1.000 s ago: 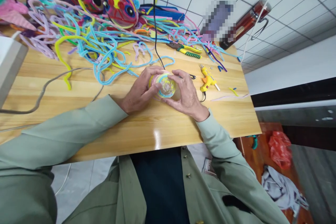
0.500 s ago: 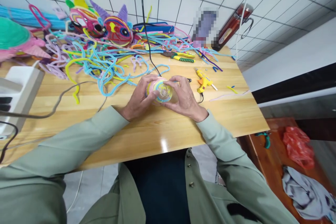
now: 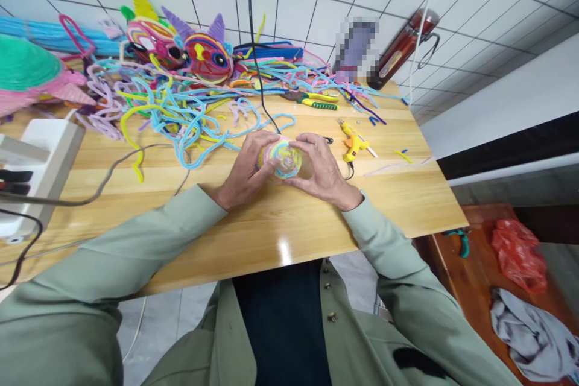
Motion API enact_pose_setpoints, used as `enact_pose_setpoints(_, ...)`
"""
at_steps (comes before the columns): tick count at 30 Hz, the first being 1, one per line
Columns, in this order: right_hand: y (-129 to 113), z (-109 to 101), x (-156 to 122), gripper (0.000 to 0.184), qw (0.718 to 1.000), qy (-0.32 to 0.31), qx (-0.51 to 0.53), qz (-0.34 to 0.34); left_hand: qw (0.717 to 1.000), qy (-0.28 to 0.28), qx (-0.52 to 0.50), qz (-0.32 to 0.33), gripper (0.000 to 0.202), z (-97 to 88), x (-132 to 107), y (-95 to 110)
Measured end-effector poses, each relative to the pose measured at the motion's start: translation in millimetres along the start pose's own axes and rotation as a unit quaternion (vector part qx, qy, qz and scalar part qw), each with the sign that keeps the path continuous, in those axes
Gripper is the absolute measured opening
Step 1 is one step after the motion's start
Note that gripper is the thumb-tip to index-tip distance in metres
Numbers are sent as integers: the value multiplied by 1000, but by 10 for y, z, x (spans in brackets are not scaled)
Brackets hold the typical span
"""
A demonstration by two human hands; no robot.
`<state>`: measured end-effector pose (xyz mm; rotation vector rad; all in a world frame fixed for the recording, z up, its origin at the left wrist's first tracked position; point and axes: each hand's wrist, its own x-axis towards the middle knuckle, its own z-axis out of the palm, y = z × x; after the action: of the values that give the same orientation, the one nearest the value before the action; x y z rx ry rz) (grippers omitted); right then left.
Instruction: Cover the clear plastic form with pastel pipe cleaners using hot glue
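Note:
Between my two hands is a small round piece wound from pipe cleaners (image 3: 288,160), with rings of pink, blue and yellow. My left hand (image 3: 248,172) grips its left side, the thumb lying over the rim. My right hand (image 3: 320,170) holds it from the right, fingertips at the top edge and thumb low down. The underside of the piece is hidden. To the right of my right hand lies a yellow hot glue gun (image 3: 352,140). Pliers with green and yellow handles (image 3: 316,101) lie beyond my hands.
Tangled pipe cleaners (image 3: 181,108) cover the back left of the wooden table (image 3: 253,235). Two colourful animal heads (image 3: 208,57) stand behind them. A white power strip (image 3: 49,163) sits at left. A dark red flask (image 3: 402,51) stands at the back right, and a black cable (image 3: 252,24) hangs down.
The whole view has shifted slightly, so everything appears a little further right. Both hands keep their hold on the round pipe cleaner piece, with hardly any change in the fingers.

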<state>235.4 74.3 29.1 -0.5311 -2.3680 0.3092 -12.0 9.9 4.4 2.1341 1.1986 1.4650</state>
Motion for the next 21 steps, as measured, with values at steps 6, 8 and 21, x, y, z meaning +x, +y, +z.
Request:
enact_pose_setpoints(6, -17, -24, -24, 77, 999, -30, 14, 34, 999, -3, 17, 42, 40, -22, 34, 13)
enact_pose_setpoints(8, -28, -16, -38, 77, 999, -29, 18, 39, 999, 1, 21, 45, 39, -39, 22, 20)
enact_pose_setpoints(21, -75, -59, -89, 72, 997, -39, 33, 54, 999, -13, -31, -31, 53, -51, -95, 101)
